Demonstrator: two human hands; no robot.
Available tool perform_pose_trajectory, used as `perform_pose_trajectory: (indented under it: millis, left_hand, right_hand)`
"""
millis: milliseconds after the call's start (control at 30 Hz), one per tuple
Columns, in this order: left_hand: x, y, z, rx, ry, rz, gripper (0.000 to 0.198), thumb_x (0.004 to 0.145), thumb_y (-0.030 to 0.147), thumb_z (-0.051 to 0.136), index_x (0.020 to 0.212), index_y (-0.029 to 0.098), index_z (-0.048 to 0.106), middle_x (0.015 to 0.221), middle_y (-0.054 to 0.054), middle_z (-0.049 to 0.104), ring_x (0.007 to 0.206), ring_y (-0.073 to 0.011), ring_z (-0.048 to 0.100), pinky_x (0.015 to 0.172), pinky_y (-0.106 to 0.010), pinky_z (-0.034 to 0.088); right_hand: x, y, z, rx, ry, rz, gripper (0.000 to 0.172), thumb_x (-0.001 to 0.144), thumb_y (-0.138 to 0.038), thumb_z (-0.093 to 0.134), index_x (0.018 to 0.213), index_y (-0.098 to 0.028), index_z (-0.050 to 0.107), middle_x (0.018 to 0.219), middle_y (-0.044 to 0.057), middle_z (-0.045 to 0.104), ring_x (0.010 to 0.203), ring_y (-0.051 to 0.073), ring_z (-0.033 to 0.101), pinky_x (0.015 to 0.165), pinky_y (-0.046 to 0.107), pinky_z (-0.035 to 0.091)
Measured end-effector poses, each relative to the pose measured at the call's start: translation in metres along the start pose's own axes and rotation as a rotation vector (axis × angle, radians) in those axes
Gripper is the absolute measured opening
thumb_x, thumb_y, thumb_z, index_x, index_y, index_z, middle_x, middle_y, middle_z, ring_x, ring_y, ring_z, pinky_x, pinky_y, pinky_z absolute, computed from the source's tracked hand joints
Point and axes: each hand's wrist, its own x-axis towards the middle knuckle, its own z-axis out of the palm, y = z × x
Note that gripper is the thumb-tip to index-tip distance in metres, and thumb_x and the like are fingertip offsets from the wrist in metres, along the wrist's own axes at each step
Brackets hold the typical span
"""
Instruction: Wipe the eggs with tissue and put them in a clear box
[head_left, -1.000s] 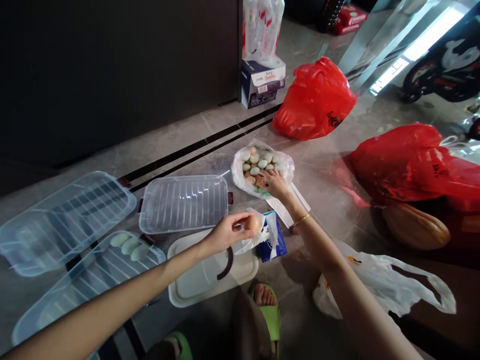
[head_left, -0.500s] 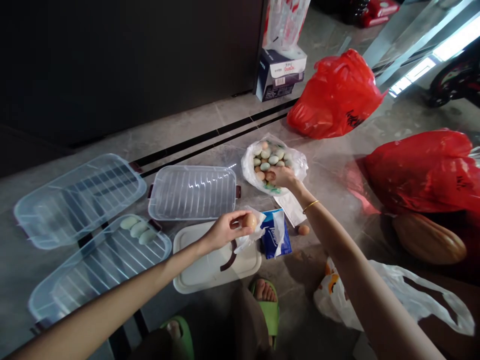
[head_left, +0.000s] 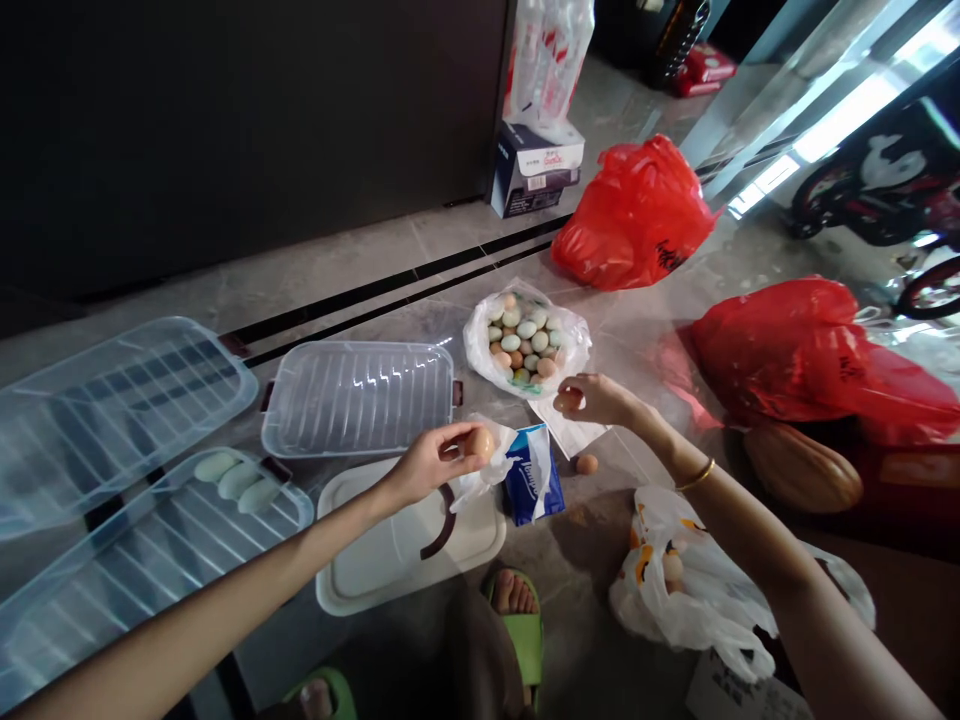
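My left hand (head_left: 429, 463) is closed round a brown egg (head_left: 478, 443), held above a white lid (head_left: 405, 535) with a dark handle. My right hand (head_left: 596, 398) grips another brown egg (head_left: 568, 400) just in front of a clear plastic bag of eggs (head_left: 526, 340), which holds several pale green and brown eggs. One loose brown egg (head_left: 586, 464) lies on the floor near my right wrist. A blue tissue pack (head_left: 531, 484) sits between my hands.
Three clear ribbed trays lie at left: a far one (head_left: 112, 410), a middle one (head_left: 358, 396), and a near one (head_left: 135, 560) holding three pale eggs (head_left: 237, 480). Red bags (head_left: 636, 215) (head_left: 814, 350), a white bag (head_left: 697, 590), a tissue box (head_left: 534, 170) and my green slipper (head_left: 519, 625) surround them.
My right hand has come out of the egg bag toward me with a brown egg in it. My left hand still holds its egg in about the same place.
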Motion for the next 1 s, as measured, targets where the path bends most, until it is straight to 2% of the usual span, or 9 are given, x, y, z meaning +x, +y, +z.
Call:
perform_pose_trajectory:
  millis: [100,267,433,567,767,900,1000]
  left_hand:
    - [0.001,-0.005,-0.001,0.008,-0.005,0.007,0.069,0.058,0.042,0.085,0.117,0.015,0.063,0.126,-0.012,0.065,0.115,-0.0295,0.061,0.101,-0.045,0.048]
    - [-0.002,-0.009,-0.001,0.061,-0.011,-0.009,0.072,0.06,0.044,0.085,0.12,0.013,0.061,0.127,-0.014,0.064,0.115,-0.0302,0.061,0.103,-0.047,0.046]
    - [-0.007,-0.01,-0.002,0.047,0.012,-0.019,0.071,0.059,0.042,0.085,0.12,0.013,0.061,0.126,-0.013,0.065,0.115,-0.0295,0.062,0.102,-0.044,0.048]
    - [-0.009,-0.013,-0.004,0.054,0.017,0.004,0.071,0.059,0.043,0.085,0.119,0.013,0.062,0.122,-0.013,0.066,0.114,-0.0297,0.062,0.101,-0.044,0.048]
    - [-0.01,-0.012,-0.006,0.096,0.02,0.003,0.071,0.059,0.045,0.084,0.119,0.013,0.062,0.123,-0.013,0.066,0.114,-0.0301,0.062,0.101,-0.046,0.048]
    - [-0.014,-0.004,-0.01,0.138,0.025,-0.011,0.073,0.059,0.045,0.083,0.12,0.013,0.061,0.126,-0.013,0.065,0.115,-0.0293,0.061,0.104,-0.046,0.046]
    - [-0.023,0.005,-0.021,0.177,0.015,-0.028,0.07,0.058,0.044,0.084,0.118,0.013,0.063,0.128,-0.012,0.063,0.117,-0.0295,0.06,0.105,-0.046,0.045]
  right_hand:
    - [-0.013,0.015,0.03,-0.019,-0.082,0.201,0.024,0.07,-0.025,0.064,0.093,-0.018,0.067,0.084,0.004,0.069,0.069,0.014,0.059,0.059,0.023,0.033]
    - [-0.011,0.036,0.077,-0.021,0.021,0.371,0.033,0.079,-0.028,0.059,0.109,-0.018,0.064,0.101,0.009,0.069,0.081,0.017,0.063,0.06,0.023,0.035]
    - [-0.01,0.047,0.103,0.009,0.106,0.434,0.035,0.083,-0.034,0.059,0.114,-0.02,0.063,0.108,0.008,0.067,0.088,0.018,0.064,0.067,0.023,0.041]
    - [-0.012,0.05,0.112,0.028,0.146,0.434,0.04,0.083,-0.034,0.061,0.119,-0.018,0.06,0.111,0.009,0.067,0.094,0.019,0.064,0.073,0.023,0.043]
    - [-0.014,0.05,0.115,0.062,0.156,0.415,0.043,0.082,-0.032,0.064,0.122,-0.017,0.059,0.111,0.009,0.067,0.092,0.019,0.065,0.076,0.024,0.045]
    - [-0.018,0.045,0.106,0.06,0.153,0.415,0.05,0.081,-0.032,0.066,0.127,-0.017,0.056,0.119,0.013,0.064,0.1,0.023,0.062,0.083,0.028,0.046]
    - [-0.027,0.029,0.09,0.054,0.247,0.47,0.049,0.087,-0.042,0.058,0.129,-0.017,0.053,0.126,0.016,0.059,0.112,0.028,0.057,0.088,0.034,0.044]
